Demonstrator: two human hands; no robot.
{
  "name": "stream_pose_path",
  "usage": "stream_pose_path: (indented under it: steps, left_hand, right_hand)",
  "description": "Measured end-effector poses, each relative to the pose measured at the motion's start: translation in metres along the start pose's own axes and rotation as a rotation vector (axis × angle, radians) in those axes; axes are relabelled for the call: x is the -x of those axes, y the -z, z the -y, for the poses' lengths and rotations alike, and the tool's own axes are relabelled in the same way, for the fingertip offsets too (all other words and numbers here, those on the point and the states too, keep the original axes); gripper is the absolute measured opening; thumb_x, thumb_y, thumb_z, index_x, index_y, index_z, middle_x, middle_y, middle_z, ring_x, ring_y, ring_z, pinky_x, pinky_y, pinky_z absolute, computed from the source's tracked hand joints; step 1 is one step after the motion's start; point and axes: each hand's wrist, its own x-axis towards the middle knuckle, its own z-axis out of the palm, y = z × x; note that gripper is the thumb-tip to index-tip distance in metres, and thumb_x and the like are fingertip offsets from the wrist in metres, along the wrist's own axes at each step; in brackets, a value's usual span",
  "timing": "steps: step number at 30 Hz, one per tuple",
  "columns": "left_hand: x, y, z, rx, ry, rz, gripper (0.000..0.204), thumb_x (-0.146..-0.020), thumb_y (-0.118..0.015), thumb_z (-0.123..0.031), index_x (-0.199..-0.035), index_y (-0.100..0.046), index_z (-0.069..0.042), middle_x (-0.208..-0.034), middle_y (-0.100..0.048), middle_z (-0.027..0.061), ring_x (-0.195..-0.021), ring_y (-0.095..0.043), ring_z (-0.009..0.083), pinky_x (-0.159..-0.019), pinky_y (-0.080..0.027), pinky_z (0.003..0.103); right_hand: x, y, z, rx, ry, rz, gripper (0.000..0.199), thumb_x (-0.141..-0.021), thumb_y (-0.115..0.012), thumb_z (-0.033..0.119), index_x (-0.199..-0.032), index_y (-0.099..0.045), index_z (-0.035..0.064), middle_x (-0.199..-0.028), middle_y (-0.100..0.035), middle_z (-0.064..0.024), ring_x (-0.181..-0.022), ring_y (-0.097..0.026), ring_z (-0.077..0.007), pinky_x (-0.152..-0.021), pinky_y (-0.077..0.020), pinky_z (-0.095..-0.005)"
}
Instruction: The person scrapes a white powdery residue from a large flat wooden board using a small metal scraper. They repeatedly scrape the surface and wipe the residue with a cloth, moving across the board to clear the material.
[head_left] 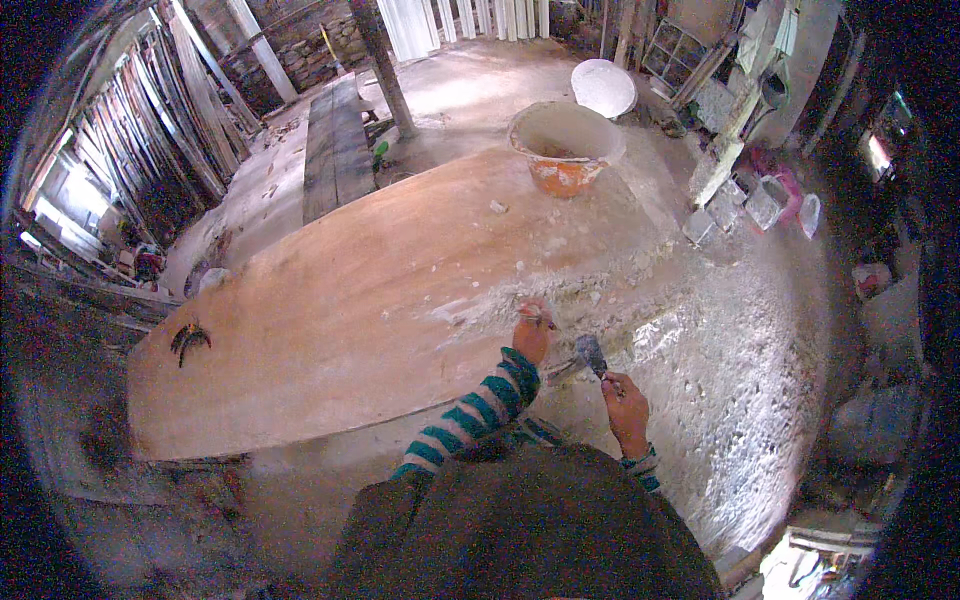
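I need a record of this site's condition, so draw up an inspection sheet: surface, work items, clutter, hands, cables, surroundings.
Surface: broad orange-brown board, strewn with pale, crumbly material toward its right part.
Work items: scraper with a flat grey blade; orange tub coated with pale residue at the board's far side.
Clutter: black, curved, pronged object near the board's left end, kind unclear.
Hands: right hand grips the scraper; left hand is at the crumbly material, its grip unclear.
Cables: nothing seen.
Surroundings: round white basin beyond the tub; long dark wooden bench at far left.
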Motion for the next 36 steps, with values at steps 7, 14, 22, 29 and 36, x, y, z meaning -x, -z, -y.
stream_pose_path:
  steps: [7, 14, 22, 29, 36]
  left_hand:
    - [0.071, 0.15, 0.1, 0.374, 0.57, -0.033, 0.025, -0.091, -0.041, -0.02, -0.111, -0.042, -0.006, -0.087, -0.059, 0.013, -0.078, -0.057, 0.0237, -0.069, -0.045, 0.037]
    - [0.055, 0.125, 0.048, 0.215, 0.594, 0.354, 0.03, -0.079, -0.049, -0.005, -0.109, -0.044, -0.006, -0.087, -0.057, 0.0214, -0.081, -0.057, 0.0369, -0.071, -0.045, 0.043]
    - [0.001, 0.041, -0.007, 1.434, 0.413, -0.048, 0.018, -0.089, -0.041, -0.013, -0.104, -0.047, -0.007, -0.096, -0.05, 0.0111, -0.087, -0.05, 0.0244, -0.079, -0.042, 0.034]
    - [0.072, 0.203, 0.155, 0.195, 0.543, -0.289, 0.029, -0.093, -0.035, -0.032, -0.099, -0.051, -0.008, -0.07, -0.052, 0.0064, -0.06, -0.048, 0.0201, -0.056, -0.043, 0.035]
    - [0.036, 0.112, 0.081, 0.355, 0.545, 0.227, 0.027, -0.087, -0.039, -0.019, -0.108, -0.047, -0.005, -0.093, -0.055, 0.0206, -0.084, -0.055, 0.0336, -0.075, -0.044, 0.041]
  right_hand:
    - [0.003, 0.003, -0.019, -0.05, 0.08, 0.024, 0.029, -0.083, -0.055, 0.034, -0.102, -0.06, 0.0135, -0.094, -0.063, -0.0122, -0.085, -0.06, -0.0301, -0.074, -0.0474, -0.0383]
    - [0.0, -0.007, -0.004, 0.047, 0.002, 0.002, 0.023, -0.081, -0.059, 0.025, -0.099, -0.061, 0.0105, -0.084, -0.064, -0.0107, -0.071, -0.06, -0.0238, -0.062, -0.046, -0.033]
    - [-0.005, -0.009, 0.011, -0.026, 0.149, -0.044, 0.024, -0.081, -0.059, 0.022, -0.101, -0.06, 0.0085, -0.084, -0.064, -0.0119, -0.074, -0.061, -0.0207, -0.064, -0.0462, -0.0312]
    - [-0.001, -0.021, 0.011, -0.032, 0.021, 0.033, 0.025, -0.082, -0.057, 0.024, -0.102, -0.06, 0.0085, -0.094, -0.063, -0.0125, -0.085, -0.06, -0.0281, -0.074, -0.0463, -0.0354]
    - [0.007, -0.038, 0.021, -0.003, 0.163, 0.015, 0.024, -0.081, -0.059, 0.019, -0.101, -0.06, 0.0054, -0.091, -0.063, -0.0128, -0.08, -0.061, -0.0235, -0.069, -0.0469, -0.032]
